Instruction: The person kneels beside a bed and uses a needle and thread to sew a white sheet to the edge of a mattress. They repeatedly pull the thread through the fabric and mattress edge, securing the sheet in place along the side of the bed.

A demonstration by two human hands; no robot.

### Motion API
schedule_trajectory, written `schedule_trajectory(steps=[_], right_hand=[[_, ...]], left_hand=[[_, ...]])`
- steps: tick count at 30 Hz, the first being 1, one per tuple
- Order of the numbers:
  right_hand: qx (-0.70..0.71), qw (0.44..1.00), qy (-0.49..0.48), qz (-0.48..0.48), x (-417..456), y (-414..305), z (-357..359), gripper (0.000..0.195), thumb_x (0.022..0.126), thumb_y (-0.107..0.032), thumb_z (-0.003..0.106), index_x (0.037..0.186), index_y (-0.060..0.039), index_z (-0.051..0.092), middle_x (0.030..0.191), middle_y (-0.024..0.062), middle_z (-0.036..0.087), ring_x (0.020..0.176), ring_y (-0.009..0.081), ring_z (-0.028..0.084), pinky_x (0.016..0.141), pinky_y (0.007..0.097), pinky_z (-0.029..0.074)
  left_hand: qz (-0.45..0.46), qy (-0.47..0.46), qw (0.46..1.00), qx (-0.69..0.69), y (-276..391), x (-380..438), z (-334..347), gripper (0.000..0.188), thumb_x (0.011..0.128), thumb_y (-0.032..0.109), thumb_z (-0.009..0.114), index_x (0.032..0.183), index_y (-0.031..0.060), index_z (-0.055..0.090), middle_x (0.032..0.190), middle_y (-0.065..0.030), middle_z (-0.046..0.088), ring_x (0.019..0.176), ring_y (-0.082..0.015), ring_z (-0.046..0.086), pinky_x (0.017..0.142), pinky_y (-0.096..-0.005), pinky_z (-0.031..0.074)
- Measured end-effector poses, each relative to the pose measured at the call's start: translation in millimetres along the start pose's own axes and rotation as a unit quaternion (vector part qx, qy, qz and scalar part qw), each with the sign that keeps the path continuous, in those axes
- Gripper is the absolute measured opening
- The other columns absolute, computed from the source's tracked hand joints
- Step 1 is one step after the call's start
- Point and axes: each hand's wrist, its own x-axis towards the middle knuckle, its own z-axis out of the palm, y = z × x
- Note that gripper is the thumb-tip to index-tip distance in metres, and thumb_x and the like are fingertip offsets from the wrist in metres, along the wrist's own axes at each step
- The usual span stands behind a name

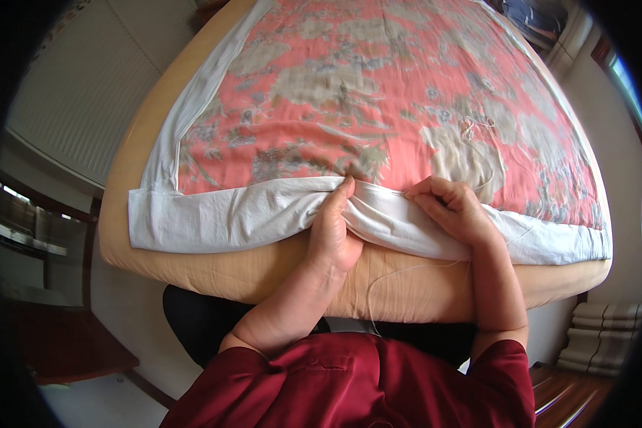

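A quilt with a coral-red floral cover (406,128) lies on the bed, its white cloth border (203,219) folded over along the near side. My left hand (334,230) grips this border near the middle, thumb on top at the fold's edge, and the cloth bunches around it. To the right, my right hand (452,208) has thumb and forefinger pinched at the same edge, on what looks like a sewing needle (398,192); the fingers partly hide it. White thread (372,289) hangs in a loose curve over the mattress side towards my lap.
Under the quilt is a mattress in a tan sheet (257,273). More loose thread (476,125) lies tangled on the floral cover. Folded striped cloths (599,337) are stacked at the right, by a brown wooden surface (562,396). A dark red-brown wooden surface (69,342) stands at left.
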Motion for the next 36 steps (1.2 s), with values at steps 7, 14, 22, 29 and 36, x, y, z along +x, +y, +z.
schedule_trajectory(steps=[7,14,22,29,36], right_hand=[[-0.036,0.999,-0.006,-0.017,4.9,6.6,4.5,0.009,0.091,-0.007,0.056,0.094,0.0000,0.061,0.086,0.0031,0.065,0.080,0.0078,0.056,0.073,0.0245,0.047],[-0.043,0.998,0.016,-0.035,6.9,10.4,10.1,0.011,0.089,-0.010,0.058,0.094,-0.0015,0.062,0.075,0.0067,0.062,0.069,0.0105,0.056,0.065,0.0273,0.047],[-0.056,0.998,0.007,-0.035,9.7,6.7,12.2,0.010,0.089,-0.011,0.058,0.092,-0.0014,0.061,0.071,0.0051,0.059,0.066,0.0084,0.052,0.061,0.0262,0.046],[-0.046,0.999,-0.017,0.001,10.6,1.7,12.2,0.011,0.091,-0.011,0.058,0.092,-0.0008,0.061,0.078,0.0009,0.062,0.074,0.0054,0.053,0.065,0.0225,0.046],[-0.059,0.998,-0.030,-0.018,14.3,-3.2,16.7,0.010,0.090,-0.010,0.058,0.092,-0.0010,0.061,0.078,0.0007,0.061,0.073,0.0056,0.053,0.064,0.0229,0.045]], left_hand=[[-0.024,-0.021,0.999,-0.018,-0.2,5.3,-3.1,0.023,0.088,0.021,0.059,0.106,0.0062,0.057,0.105,-0.0023,0.060,0.098,-0.0143,0.055,0.091,-0.0333,0.043],[-0.049,-0.033,0.998,-0.013,2.9,5.6,-7.0,0.022,0.088,0.016,0.057,0.106,0.0039,0.057,0.103,-0.0034,0.060,0.095,-0.0146,0.057,0.087,-0.0322,0.046],[-0.052,-0.040,0.998,-0.005,4.8,2.5,-0.9,0.025,0.091,0.019,0.054,0.111,0.0051,0.054,0.098,-0.0044,0.059,0.089,-0.0164,0.058,0.076,-0.0334,0.049],[-0.050,-0.063,0.997,-0.006,5.0,2.8,-1.7,0.020,0.091,0.016,0.053,0.106,0.0038,0.058,0.104,-0.0041,0.061,0.095,-0.0149,0.058,0.086,-0.0322,0.047],[-0.045,-0.075,0.996,-0.014,0.8,9.8,-8.2,0.018,0.091,0.016,0.052,0.103,0.0044,0.059,0.103,-0.0042,0.062,0.092,-0.0142,0.059,0.083,-0.0317,0.049]])
